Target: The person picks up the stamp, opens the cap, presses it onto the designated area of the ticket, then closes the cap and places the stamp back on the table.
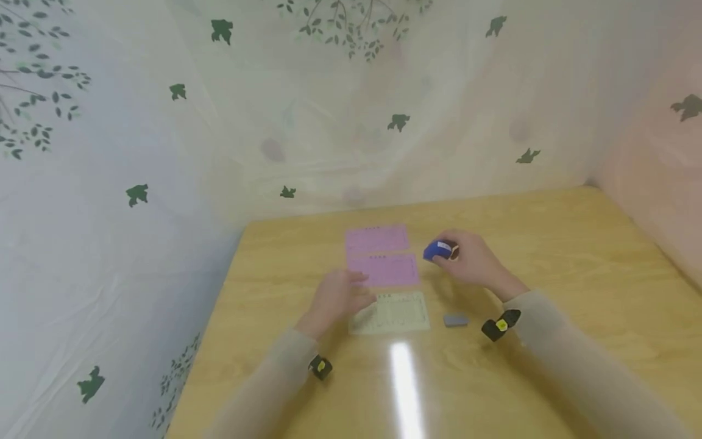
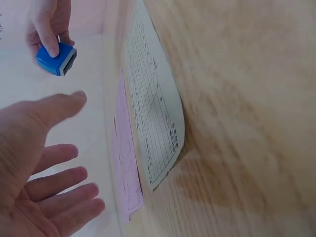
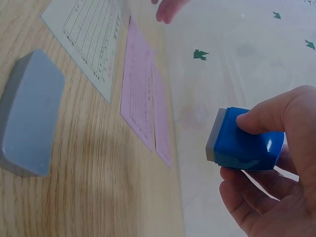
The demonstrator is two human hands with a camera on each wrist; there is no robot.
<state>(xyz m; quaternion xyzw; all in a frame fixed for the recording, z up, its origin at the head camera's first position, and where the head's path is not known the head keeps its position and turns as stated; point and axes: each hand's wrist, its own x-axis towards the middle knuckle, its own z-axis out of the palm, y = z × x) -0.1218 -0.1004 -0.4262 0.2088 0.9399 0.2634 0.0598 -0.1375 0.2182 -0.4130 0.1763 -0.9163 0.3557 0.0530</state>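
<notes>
My right hand [image 1: 474,259] grips a blue stamp [image 3: 249,140] between thumb and fingers, raised above the table to the right of the papers. In the left wrist view the stamp's dark lower face shows inside a pale rim. With its fingers spread, my left hand [image 1: 336,300] hovers by the left edge of a pale green printed slip [image 1: 406,312] and holds nothing. Two pink printed slips [image 1: 389,271] lie beyond the green one. A grey cap-like block [image 1: 455,321] rests on the table below my right hand, right of the green slip.
The wooden table [image 1: 548,244] bears the slips and the grey block. Pale curtains with leaf and bird prints [image 1: 340,140] hang behind it and at both sides. A bright light reflection lies across the table's near part.
</notes>
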